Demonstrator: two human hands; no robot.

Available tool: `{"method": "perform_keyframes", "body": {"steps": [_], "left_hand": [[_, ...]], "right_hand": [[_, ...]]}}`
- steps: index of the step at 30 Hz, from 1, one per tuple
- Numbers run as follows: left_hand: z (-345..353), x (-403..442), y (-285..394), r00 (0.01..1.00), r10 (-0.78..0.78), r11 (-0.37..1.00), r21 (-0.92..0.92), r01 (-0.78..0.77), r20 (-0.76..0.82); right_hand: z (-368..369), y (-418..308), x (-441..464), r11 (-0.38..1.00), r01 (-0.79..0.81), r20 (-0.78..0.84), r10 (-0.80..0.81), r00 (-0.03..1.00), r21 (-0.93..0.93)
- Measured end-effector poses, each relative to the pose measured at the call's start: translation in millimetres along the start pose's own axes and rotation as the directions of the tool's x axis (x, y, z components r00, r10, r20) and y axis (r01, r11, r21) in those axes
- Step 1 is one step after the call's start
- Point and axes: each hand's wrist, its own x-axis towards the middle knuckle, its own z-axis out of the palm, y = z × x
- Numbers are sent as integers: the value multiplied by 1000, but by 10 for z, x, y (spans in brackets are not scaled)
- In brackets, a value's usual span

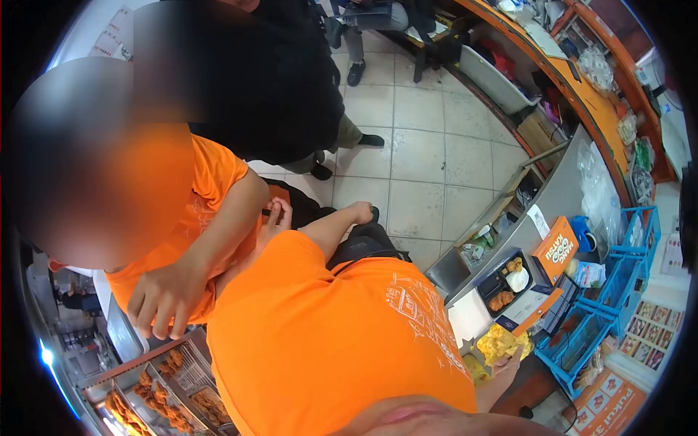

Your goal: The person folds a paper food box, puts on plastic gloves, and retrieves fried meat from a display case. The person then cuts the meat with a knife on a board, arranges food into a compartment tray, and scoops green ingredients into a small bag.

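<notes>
My right hand (508,363), at the lower right, is closed around a mottled yellow bundle (503,344); whether it is food or a wrapper I cannot tell. Beside it is a smaller yellow-green item (476,369), partly hidden by my orange shirt. Just above the bundle, a black tray (503,285) holds brown fried pieces and a white mound. An orange-and-white printed box (556,249) stands next to that tray. My left hand (360,211) is stretched out past my waist with its fingers curled. Something dark shows at its fingertips, too small to make out.
Close on my left stands a person in orange (218,171), one hand hanging near trays of fried food (156,400). Another person in black (269,80) is behind. Blue crates (574,345) line the right side. A metal counter (538,196) curves along the tiled floor (418,163).
</notes>
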Motion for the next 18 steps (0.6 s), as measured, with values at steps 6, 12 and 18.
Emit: {"method": "perform_keyframes", "body": {"steps": [6, 12, 18], "left_hand": [[266, 91, -484, 961, -26, 943, 327, -69, 277], [293, 21, -555, 963, -39, 909, 409, -77, 266], [159, 238, -150, 971, -16, 898, 431, -90, 237]], "right_hand": [[-154, 117, -122, 860, 22, 176, -129, 976, 509], [-117, 240, -214, 664, 97, 95, -247, 964, 742], [-165, 374, -229, 533, 89, 100, -316, 944, 842]]}}
